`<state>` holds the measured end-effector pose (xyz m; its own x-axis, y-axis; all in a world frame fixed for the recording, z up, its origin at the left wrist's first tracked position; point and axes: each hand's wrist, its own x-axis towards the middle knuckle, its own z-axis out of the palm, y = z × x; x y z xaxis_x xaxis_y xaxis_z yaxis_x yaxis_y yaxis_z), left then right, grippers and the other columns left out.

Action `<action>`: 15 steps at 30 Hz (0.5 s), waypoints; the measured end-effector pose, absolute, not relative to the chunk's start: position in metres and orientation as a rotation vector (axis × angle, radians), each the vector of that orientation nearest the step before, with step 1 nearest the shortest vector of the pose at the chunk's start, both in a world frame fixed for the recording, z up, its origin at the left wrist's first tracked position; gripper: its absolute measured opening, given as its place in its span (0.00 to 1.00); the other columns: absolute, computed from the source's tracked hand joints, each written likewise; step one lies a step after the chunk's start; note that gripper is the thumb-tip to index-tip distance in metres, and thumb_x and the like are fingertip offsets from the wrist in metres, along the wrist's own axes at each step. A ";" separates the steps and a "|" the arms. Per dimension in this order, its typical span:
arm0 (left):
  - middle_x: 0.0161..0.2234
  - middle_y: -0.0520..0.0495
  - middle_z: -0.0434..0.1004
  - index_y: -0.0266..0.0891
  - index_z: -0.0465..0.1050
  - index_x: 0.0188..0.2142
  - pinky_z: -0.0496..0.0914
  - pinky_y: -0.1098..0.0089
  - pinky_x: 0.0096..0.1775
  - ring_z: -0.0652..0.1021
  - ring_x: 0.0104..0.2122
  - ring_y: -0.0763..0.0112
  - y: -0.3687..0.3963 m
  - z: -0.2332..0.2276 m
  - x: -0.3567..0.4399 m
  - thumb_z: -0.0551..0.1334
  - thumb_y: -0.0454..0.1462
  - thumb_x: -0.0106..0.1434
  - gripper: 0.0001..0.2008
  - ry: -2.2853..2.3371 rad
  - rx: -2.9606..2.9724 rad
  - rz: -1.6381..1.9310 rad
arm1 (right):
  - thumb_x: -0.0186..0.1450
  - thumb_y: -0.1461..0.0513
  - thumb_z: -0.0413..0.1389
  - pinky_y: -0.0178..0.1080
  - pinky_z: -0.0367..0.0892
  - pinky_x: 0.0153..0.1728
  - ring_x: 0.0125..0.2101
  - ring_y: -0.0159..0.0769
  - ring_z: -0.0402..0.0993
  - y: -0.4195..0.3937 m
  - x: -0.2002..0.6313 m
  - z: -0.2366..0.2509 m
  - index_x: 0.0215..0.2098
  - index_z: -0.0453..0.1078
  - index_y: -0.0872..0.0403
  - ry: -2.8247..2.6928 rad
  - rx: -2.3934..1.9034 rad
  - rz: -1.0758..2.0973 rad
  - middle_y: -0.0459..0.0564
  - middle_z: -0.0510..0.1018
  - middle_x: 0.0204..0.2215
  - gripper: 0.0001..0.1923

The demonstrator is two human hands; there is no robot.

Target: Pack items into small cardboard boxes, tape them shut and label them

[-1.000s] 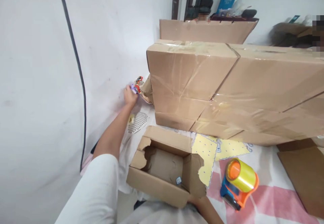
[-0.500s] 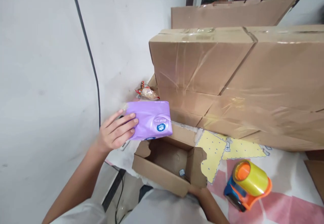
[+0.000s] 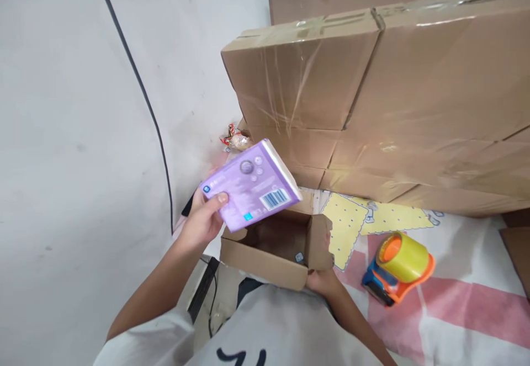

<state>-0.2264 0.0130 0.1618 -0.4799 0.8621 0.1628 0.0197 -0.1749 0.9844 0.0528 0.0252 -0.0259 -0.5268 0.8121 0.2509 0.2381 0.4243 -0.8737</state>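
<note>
My left hand (image 3: 206, 214) grips a purple packet of tissues (image 3: 238, 181) by its lower left corner, thumb on top. The packet is tilted, its barcode side facing up, above the left end of an open cardboard box (image 3: 265, 261). That small box has its flaps folded outward and a little white sticker inside. At its lower right corner my right hand (image 3: 321, 280) holds the box, with the fingers hidden beneath it.
Large taped cartons (image 3: 290, 87) stand behind. On the patterned cloth (image 3: 467, 300) at right lies a tape dispenser (image 3: 399, 266) with a yellow roll. A red-and-clear snack wrapper (image 3: 238, 138) lies near the wall, where a black cable (image 3: 143, 87) hangs.
My left hand has turned the tissue packet over, so its barcode side shows instead of the logo side. The view has tipped downward, and the small box stays in my right hand.
</note>
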 end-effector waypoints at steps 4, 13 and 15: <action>0.54 0.42 0.74 0.47 0.62 0.60 0.76 0.56 0.52 0.78 0.53 0.55 0.003 0.164 -0.211 0.78 0.49 0.50 0.42 1.751 1.576 1.852 | 0.64 0.49 0.55 0.74 0.51 0.66 0.70 0.64 0.50 0.021 0.062 0.016 0.76 0.42 0.42 -1.685 -0.690 0.706 0.58 0.53 0.69 0.46; 0.55 0.42 0.74 0.50 0.52 0.68 0.73 0.47 0.57 0.79 0.54 0.51 -0.006 0.161 -0.180 0.78 0.43 0.51 0.52 1.744 2.090 1.721 | 0.68 0.59 0.60 0.57 0.72 0.58 0.62 0.50 0.70 0.034 0.034 0.128 0.76 0.41 0.43 -1.756 -0.671 1.086 0.61 0.58 0.70 0.45; 0.56 0.41 0.74 0.50 0.52 0.69 0.73 0.47 0.57 0.79 0.54 0.51 -0.009 0.161 -0.175 0.78 0.42 0.53 0.51 1.735 2.120 1.728 | 0.65 0.54 0.65 0.57 0.73 0.58 0.64 0.53 0.67 0.040 0.024 0.134 0.77 0.35 0.43 -1.814 -0.678 1.106 0.62 0.50 0.73 0.54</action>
<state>-0.1749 -0.0088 0.1605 -0.1406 0.6476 0.7489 0.7515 -0.4227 0.5065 0.0242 0.0403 0.1337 -0.4638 0.7907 0.3996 0.0071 0.4543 -0.8908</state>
